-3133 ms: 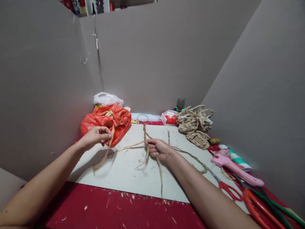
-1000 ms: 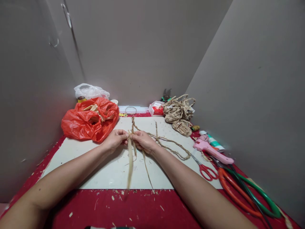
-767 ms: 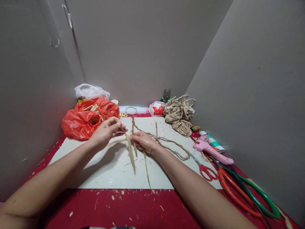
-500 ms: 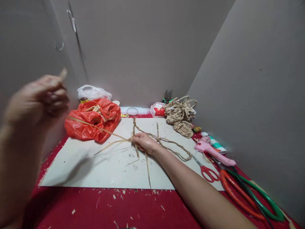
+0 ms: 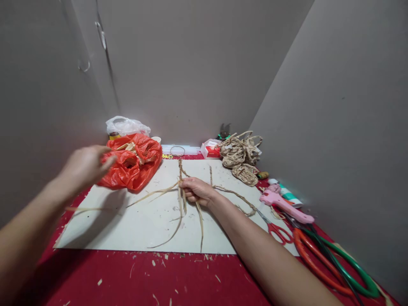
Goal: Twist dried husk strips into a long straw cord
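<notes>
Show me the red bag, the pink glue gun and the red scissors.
red bag (image 5: 127,172), head view, on its crumpled front.
pink glue gun (image 5: 288,208), head view, on its barrel.
red scissors (image 5: 273,227), head view, on the red handles.

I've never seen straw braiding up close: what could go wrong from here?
Only the right hand pinches the pale braided straw cord, while the blurred left hand is off by the orange plastic bag, so the braid might loosen. The loose straw strips fanned over the white board could tangle.
</notes>
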`<action>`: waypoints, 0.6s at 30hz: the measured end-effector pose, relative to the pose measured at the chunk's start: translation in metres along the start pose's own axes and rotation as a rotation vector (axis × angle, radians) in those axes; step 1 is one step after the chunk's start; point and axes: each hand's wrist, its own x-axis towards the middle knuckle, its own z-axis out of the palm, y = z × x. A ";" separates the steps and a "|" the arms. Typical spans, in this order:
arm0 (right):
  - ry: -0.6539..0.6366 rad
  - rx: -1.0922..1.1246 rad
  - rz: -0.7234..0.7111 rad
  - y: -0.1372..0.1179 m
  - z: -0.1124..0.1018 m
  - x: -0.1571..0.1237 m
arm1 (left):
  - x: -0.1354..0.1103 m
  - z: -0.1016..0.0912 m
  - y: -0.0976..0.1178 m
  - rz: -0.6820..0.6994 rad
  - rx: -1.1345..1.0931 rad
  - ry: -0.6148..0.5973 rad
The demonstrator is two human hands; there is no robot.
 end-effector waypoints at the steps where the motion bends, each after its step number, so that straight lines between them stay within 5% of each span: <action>1: -0.016 0.020 0.003 -0.001 -0.001 -0.001 | -0.001 0.018 0.012 0.030 -0.092 -0.097; 5: -0.035 0.064 0.019 -0.003 -0.004 -0.002 | -0.008 0.120 0.061 0.102 -0.609 -0.475; 8: -0.063 0.056 0.028 -0.005 -0.007 -0.002 | -0.006 0.171 0.081 0.032 -0.926 -0.788; 11: -0.105 0.038 0.032 -0.007 -0.012 -0.002 | 0.001 0.187 0.086 -0.070 -1.087 -0.925; 18: -0.008 -0.077 0.046 -0.005 -0.016 -0.001 | 0.007 0.195 0.081 -0.065 -0.982 -0.745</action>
